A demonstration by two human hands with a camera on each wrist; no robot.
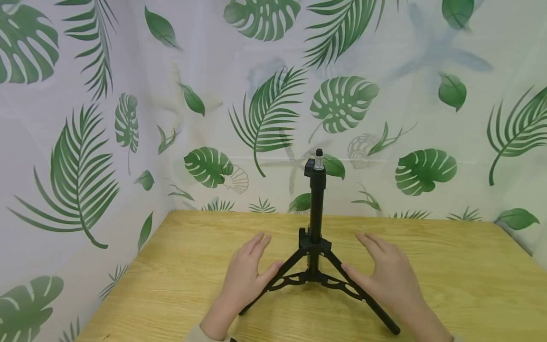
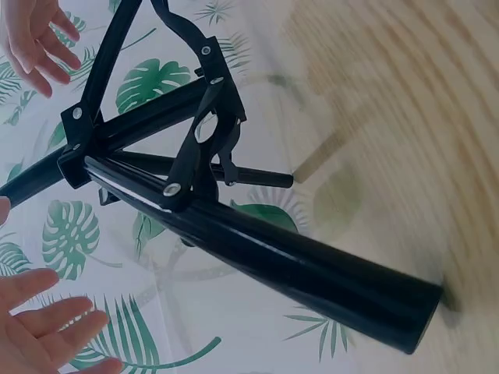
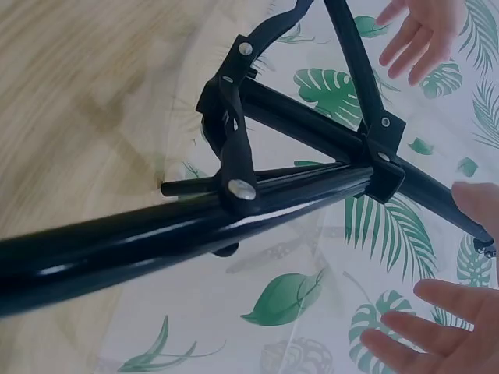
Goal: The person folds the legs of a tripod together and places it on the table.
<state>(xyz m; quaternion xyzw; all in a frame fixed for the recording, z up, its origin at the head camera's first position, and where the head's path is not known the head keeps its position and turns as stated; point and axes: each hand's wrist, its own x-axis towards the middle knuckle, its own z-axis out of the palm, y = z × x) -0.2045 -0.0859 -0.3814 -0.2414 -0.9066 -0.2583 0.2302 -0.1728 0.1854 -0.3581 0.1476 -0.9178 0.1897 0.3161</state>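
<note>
A black tripod stand (image 1: 316, 209) stands upright on the wooden table, its legs spread and a silver stud with a black tip on top. My left hand (image 1: 245, 273) is held to the left of it, fingers extended and thumb near one leg. On the other side my right hand (image 1: 391, 273) faces it in the same way, thumb beside the right leg (image 1: 376, 311). Neither hand grips anything; whether a thumb touches a leg I cannot tell. The left wrist view shows the left fingers (image 2: 58, 331) spread apart from the tripod leg (image 2: 312, 273). In the right wrist view the right fingers (image 3: 421, 331) are also loose.
The light wooden table (image 1: 179, 266) reaches back to a pale curtain (image 1: 273, 114) printed with green leaves, which also runs along the left side. On the stand's column are black knobs (image 1: 309, 167), and hinged braces (image 1: 290, 281) join the legs low down.
</note>
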